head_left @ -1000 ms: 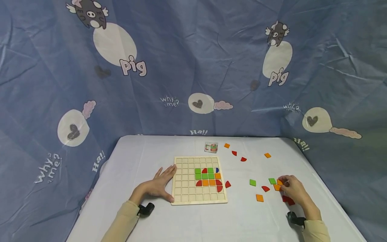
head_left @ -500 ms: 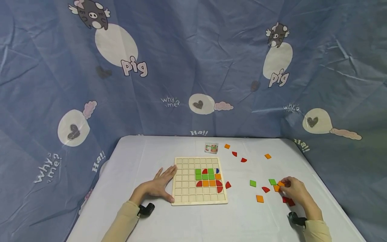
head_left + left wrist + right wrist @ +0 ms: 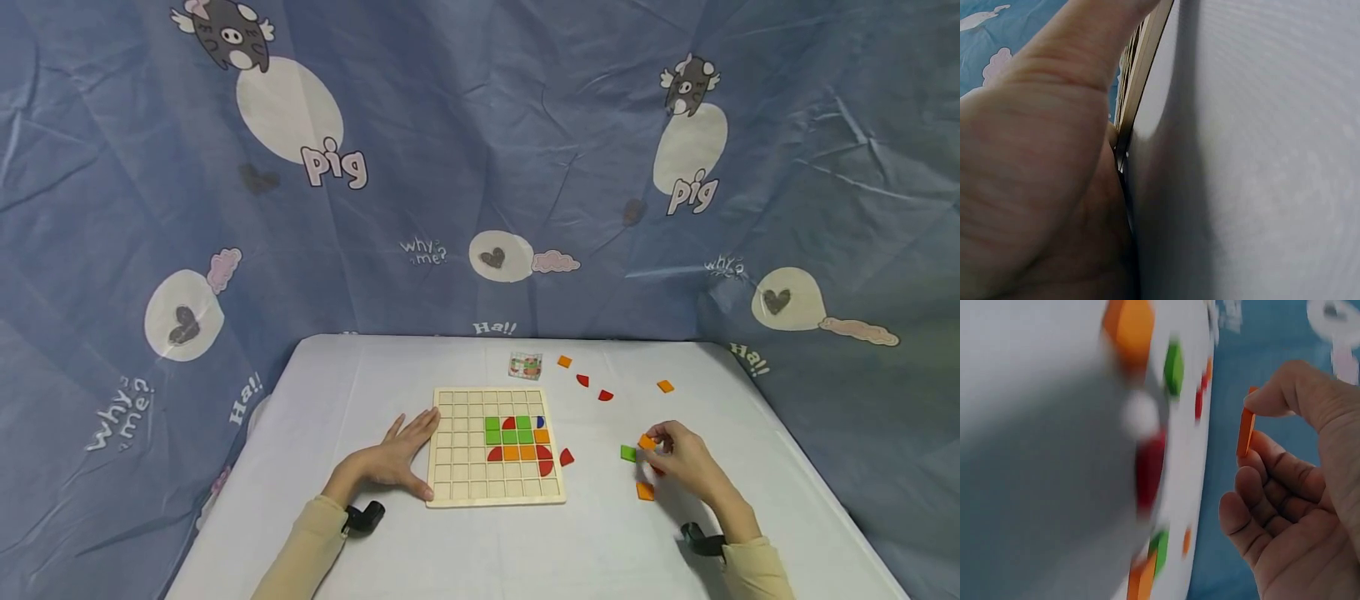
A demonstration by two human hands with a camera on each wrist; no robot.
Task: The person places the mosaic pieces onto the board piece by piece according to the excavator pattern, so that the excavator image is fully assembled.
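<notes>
My right hand (image 3: 688, 462) pinches an orange square tile (image 3: 1245, 430) between thumb and fingertip, raised off the table as the right wrist view shows; the other fingers are bent below it. Under and beside this hand lie a green square tile (image 3: 627, 453), another orange tile (image 3: 645, 491) and a red quarter-round tile (image 3: 1150, 472). My left hand (image 3: 390, 462) rests with spread fingers against the left edge of a wooden grid board (image 3: 459, 475), thumb at its near corner. Green, orange, red and blue tiles fill some cells on the board's right half.
A small picture card (image 3: 525, 365) lies beyond the board. A red quarter-round tile (image 3: 566, 457) sits by the board's right edge. Farther back are orange tiles (image 3: 666, 387) and red ones (image 3: 605, 396). A blue printed cloth (image 3: 480, 167) hangs behind the white table.
My right hand has picked the orange tile out of the group at the right and carried it left toward the board, above the green tile's side. The left hand stays in place.
</notes>
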